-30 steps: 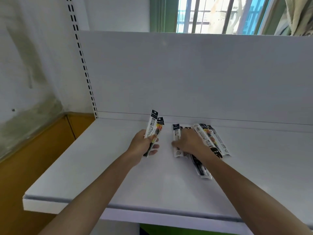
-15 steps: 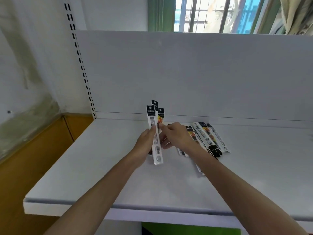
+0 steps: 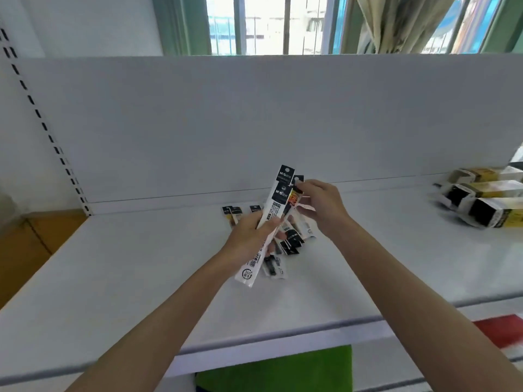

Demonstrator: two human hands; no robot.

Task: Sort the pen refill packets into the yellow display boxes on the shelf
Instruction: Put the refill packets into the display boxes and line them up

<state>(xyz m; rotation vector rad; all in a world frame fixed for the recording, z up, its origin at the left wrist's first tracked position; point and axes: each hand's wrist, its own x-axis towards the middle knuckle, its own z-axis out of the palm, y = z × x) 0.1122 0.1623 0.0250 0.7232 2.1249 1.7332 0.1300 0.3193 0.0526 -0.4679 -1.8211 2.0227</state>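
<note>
My left hand (image 3: 252, 236) grips a small bunch of long white pen refill packets (image 3: 273, 213) with black tops, held upright above the white shelf (image 3: 141, 273). My right hand (image 3: 319, 205) pinches one packet with an orange label at the top of that bunch. Under and behind the hands, several more refill packets (image 3: 288, 244) lie loose on the shelf. The yellow display boxes (image 3: 486, 199), with black and white ends, lie on their sides at the shelf's far right, well away from both hands.
A white back panel (image 3: 254, 123) rises behind the shelf, with a slotted upright (image 3: 42, 123) at its left. The shelf's front edge (image 3: 283, 335) runs below my forearms. Something green (image 3: 274, 369) shows on the level below, and something red (image 3: 501, 329) at the lower right.
The view has swung right, bringing the yellow boxes into sight. My right hand has risen to the top of the bunch and now pinches an orange-labelled packet there. The left hand keeps its grip.
</note>
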